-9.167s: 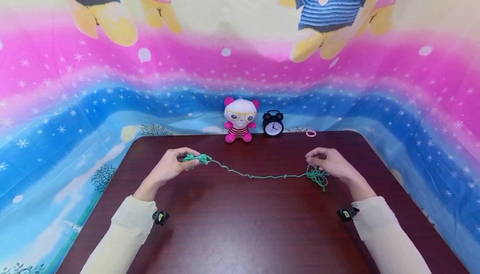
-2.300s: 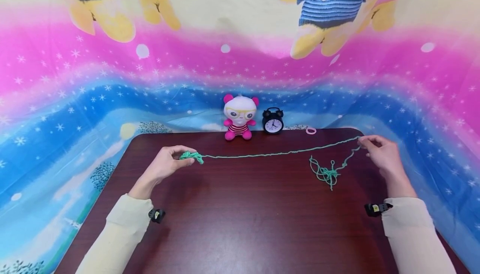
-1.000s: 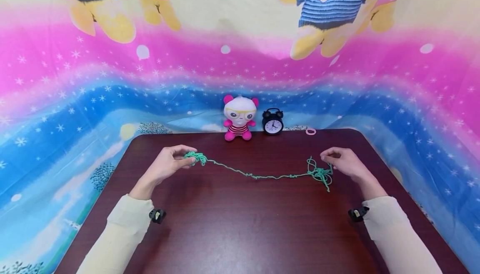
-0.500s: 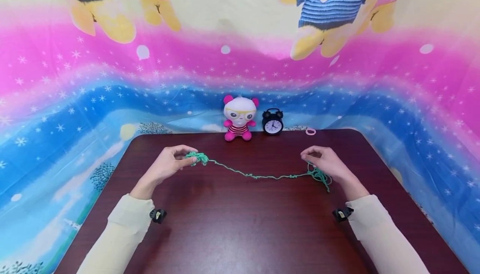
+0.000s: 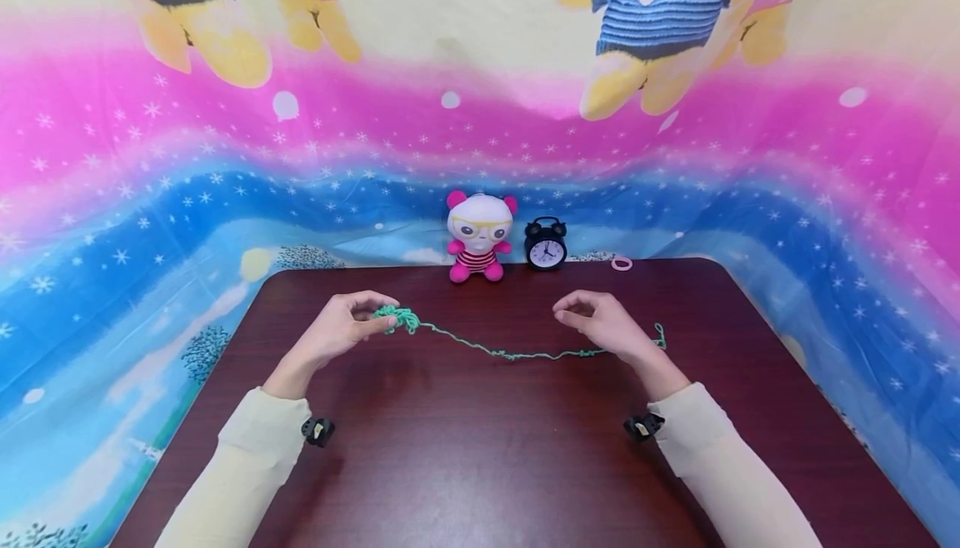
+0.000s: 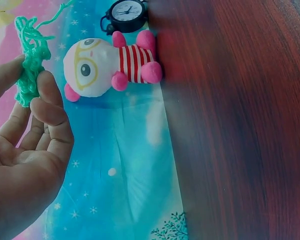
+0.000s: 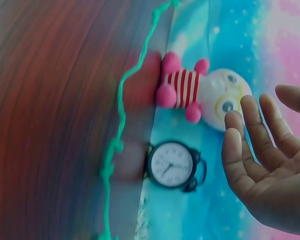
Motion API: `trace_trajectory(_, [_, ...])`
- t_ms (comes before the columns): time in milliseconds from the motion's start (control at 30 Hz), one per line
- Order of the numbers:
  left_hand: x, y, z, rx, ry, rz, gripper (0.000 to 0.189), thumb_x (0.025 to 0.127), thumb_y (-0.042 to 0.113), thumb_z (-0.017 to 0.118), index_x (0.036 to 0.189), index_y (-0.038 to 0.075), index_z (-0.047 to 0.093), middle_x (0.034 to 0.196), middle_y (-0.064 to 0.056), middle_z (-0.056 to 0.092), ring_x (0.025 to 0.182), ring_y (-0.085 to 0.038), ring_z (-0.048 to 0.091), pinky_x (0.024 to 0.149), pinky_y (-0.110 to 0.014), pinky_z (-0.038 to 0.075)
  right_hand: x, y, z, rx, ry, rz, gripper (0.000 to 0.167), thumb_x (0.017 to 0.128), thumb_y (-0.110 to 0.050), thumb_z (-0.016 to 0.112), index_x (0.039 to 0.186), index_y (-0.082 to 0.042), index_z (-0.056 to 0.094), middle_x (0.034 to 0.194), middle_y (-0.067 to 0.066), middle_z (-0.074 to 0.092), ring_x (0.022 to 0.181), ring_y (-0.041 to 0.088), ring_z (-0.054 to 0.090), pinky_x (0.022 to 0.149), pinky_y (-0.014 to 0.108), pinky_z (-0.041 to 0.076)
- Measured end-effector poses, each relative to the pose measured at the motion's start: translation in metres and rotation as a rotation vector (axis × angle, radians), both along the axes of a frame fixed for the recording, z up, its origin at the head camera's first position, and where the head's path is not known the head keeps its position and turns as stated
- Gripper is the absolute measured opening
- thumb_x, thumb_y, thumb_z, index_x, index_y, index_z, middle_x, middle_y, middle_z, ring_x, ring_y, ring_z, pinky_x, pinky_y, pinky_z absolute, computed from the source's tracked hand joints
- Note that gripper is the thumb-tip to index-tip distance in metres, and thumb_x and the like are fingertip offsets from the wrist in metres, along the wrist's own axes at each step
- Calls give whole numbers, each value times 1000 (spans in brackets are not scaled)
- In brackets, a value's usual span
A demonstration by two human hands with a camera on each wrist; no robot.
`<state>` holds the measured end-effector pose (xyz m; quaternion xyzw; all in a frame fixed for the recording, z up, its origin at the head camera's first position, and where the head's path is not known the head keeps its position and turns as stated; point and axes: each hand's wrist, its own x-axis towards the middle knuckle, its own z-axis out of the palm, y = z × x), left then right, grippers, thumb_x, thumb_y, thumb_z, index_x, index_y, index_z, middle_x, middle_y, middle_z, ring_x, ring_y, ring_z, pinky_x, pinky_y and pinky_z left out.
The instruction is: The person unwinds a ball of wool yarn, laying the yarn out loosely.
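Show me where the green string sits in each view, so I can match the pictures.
Head: the green string spans the middle, bunched at the left hand, partly hidden behind the right hand.
Left wrist: the green string is bunched at upper left.
Right wrist: the green string runs top to bottom, mostly left of centre.
Shared landmark: the plush toy, upright in head view, sideways in both wrist views.

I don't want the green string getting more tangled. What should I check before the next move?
1. Left hand pinching the green bundle: ok.
2. Right hand holding the string: not ok, it holds nothing.
3. String between the hands smooth: not ok, lumps show.
4. Panda toy and clock apart from the string: ok.
5. String's far end untangled: cannot tell, partly hidden by the right hand.
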<state>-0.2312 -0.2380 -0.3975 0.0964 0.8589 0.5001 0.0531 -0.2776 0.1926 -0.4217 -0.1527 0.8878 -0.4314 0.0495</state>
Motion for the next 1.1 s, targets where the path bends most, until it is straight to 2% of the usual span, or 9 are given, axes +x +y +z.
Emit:
trace_trajectory(267, [-1, 0, -2, -10, 12, -5, 36, 90, 25, 75, 123, 10, 69, 99, -10, 72, 85, -14, 69, 70, -29, 53, 3, -35, 2, -16, -1, 75, 17, 96, -32, 68, 109, -22, 71, 105, 0, 71, 97, 18, 64, 84, 36, 52])
trace_trajectory(533, [-2, 1, -3, -13, 11, -12, 38, 90, 26, 76, 124, 10, 68, 100, -9, 72, 86, -18, 69, 71, -32, 52, 11, -71, 3, 4, 13, 128, 12, 96, -31, 68, 107, -26, 71, 104, -5, 71, 97, 15, 64, 84, 36, 54])
trace_trajectory(767, [-1, 1, -4, -6, 6, -17, 39, 89, 26, 77, 124, 10, 68, 103, -11, 72, 89, -17, 70, 76, -34, 53, 14, -96, 1, -29, 39, 174, 12, 94, -28, 70, 105, -26, 72, 100, -6, 71, 93, 13, 63, 82, 33, 54])
trace_trajectory(967, [0, 5, -3, -5, 4, -16, 38, 89, 28, 77, 123, 13, 69, 101, -10, 73, 85, -17, 69, 69, -30, 52, 14, -112, -1, -37, 62, 202, 11, 94, -29, 70, 104, -27, 72, 100, -7, 71, 92, 12, 63, 82, 32, 53])
trace_trajectory(1100, [0, 7, -3, -1, 5, -18, 38, 89, 28, 77, 123, 13, 69, 101, -10, 73, 86, -17, 70, 70, -32, 53, 15, -123, 1, -42, 80, 227, 12, 93, -29, 70, 104, -27, 73, 100, -8, 72, 94, 11, 64, 85, 33, 53])
